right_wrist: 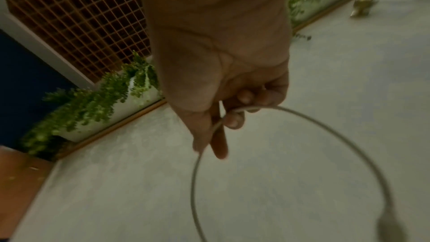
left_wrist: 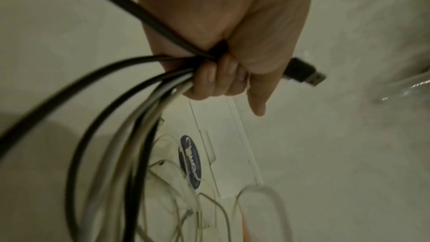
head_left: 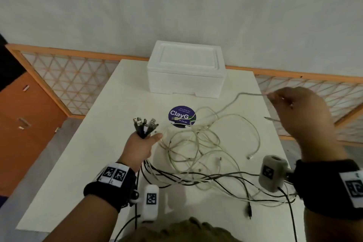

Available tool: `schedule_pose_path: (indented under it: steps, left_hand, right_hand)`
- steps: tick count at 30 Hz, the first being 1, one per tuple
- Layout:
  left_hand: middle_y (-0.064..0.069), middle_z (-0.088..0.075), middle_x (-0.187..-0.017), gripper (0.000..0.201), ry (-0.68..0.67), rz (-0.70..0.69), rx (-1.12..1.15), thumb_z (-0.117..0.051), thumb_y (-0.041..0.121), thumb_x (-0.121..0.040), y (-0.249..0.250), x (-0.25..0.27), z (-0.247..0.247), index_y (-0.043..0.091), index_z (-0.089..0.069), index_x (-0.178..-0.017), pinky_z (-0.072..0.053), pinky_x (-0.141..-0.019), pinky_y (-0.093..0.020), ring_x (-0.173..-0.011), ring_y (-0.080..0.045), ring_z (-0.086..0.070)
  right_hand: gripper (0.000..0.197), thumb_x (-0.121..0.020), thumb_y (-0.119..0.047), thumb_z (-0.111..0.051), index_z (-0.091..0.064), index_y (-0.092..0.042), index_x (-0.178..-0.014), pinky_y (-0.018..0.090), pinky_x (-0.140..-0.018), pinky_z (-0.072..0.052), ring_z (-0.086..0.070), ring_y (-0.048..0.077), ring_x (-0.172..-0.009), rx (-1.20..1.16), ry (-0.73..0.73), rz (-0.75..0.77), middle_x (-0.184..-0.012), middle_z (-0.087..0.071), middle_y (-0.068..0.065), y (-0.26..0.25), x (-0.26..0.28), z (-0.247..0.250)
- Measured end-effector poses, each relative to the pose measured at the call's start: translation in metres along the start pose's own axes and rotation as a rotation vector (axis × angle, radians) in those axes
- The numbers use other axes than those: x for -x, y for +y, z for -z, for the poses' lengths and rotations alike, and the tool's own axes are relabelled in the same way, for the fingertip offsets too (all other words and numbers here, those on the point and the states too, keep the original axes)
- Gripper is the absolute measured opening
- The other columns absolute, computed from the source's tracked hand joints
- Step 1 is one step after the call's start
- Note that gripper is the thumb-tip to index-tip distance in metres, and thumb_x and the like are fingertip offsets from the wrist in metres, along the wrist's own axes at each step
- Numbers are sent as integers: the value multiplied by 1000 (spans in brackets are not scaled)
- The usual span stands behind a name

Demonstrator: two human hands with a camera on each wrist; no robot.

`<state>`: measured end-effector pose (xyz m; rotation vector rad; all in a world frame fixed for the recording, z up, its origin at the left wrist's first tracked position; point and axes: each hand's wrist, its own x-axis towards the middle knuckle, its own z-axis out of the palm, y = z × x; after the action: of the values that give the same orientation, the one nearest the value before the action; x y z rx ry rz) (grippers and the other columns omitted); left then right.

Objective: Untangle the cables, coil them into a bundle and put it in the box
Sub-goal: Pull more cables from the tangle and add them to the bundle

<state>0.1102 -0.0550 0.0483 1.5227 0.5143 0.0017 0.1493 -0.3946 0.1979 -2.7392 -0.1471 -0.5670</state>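
Note:
A tangle of white and black cables lies spread over the white table. My left hand grips a bunch of cable ends, their USB plugs sticking up above the fist. In the left wrist view the fingers curl round black and white cords, and one black USB plug pokes out. My right hand is raised at the right and pinches one thin white cable. In the right wrist view this cable loops below the fingers. The white foam box stands closed at the table's far edge.
A round blue sticker is on the table in front of the box. Orange-framed lattice panels run behind and to both sides. Orange flooring lies beyond the left edge. A loose white plug rests right of the tangle.

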Motion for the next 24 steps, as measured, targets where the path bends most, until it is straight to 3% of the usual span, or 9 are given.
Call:
schedule_pose_path:
  steps: [2, 4, 7, 10, 13, 17, 19, 22, 24]
  left_hand:
    - [5, -28, -46, 41, 4, 14, 173, -67, 15, -87, 8, 5, 3, 21, -37, -60, -18, -43, -23, -37, -9, -21]
    - [7, -25, -45, 41, -57, -16, 322, -61, 19, -92, 26, 17, -4, 21, -34, -61, -16, -42, -24, -38, -9, -19]
    - [7, -24, -41, 47, -192, -139, 413, -60, 31, -92, 52, 38, -26, 20, -32, -55, -19, -41, -22, -36, -9, -20]
    - [3, -27, -42, 41, -329, -236, 476, -57, 35, -87, 73, 56, -50, 19, -38, -54, -28, -41, -23, -34, -11, -27]
    - [1, -33, -41, 35, -365, -251, 533, -57, 33, -86, 88, 65, -59, 19, -45, -56, -35, -42, -23, -35, -13, -35]
    - [5, -32, -38, 38, -234, -254, 648, -52, 34, -91, 92, 57, -32, 23, -48, -55, -32, -41, -20, -35, -9, -32]
    - [8, -30, -38, 39, -167, -224, 695, -51, 41, -87, 89, 49, -5, 23, -44, -54, -26, -41, -18, -35, -6, -27]
    - [7, -28, -38, 47, -84, -120, 724, -50, 46, -90, 72, 38, 30, 24, -38, -51, -24, -38, -18, -33, -4, -26]
    - [7, -26, -36, 48, -50, 16, 708, -49, 43, -92, 49, 36, 33, 24, -38, -50, -24, -35, -18, -31, -5, -25]
  right_hand:
    - [72, -84, -73, -30, -74, -16, -75, 34, -70, -43, -55, 35, -85, 279, -170, -132, -87, -60, 14, 20, 9, 1]
    - [71, -71, -82, -32, -74, -25, -79, 39, -83, -43, -51, 34, -100, 331, -245, -180, -102, -59, 10, 16, 17, -2]
    - [78, -57, -79, -52, -67, -24, -111, 29, -97, -34, -49, 22, -116, -67, -279, -12, -122, -58, 3, -36, 32, -17]
    - [99, -53, -68, -75, -40, -28, -136, 21, -103, -32, -47, 10, -122, -405, -690, 135, -132, -53, -8, -110, 59, -55]
    - [71, -69, -48, -76, -43, -19, -124, 31, -84, -49, -63, 17, -96, -498, -845, 169, -103, -67, -2, -138, 84, -99]
    - [21, -76, -27, -56, -55, -17, -95, 29, -66, -39, -59, 28, -89, -303, -740, 233, -91, -65, 7, -109, 84, -109]
    - [16, -81, -22, -56, -57, -22, -96, 26, -66, -34, -58, 24, -90, -194, -758, 203, -92, -65, 3, -75, 83, -105]
    - [3, -83, -26, -61, -58, -27, -84, 28, -64, -37, -55, 13, -74, -201, -694, 103, -70, -58, -10, -17, 85, -97]
    - [17, -78, -40, -70, -59, -29, -72, 27, -59, -37, -51, 6, -64, -209, -721, 54, -62, -55, -11, 10, 86, -92]
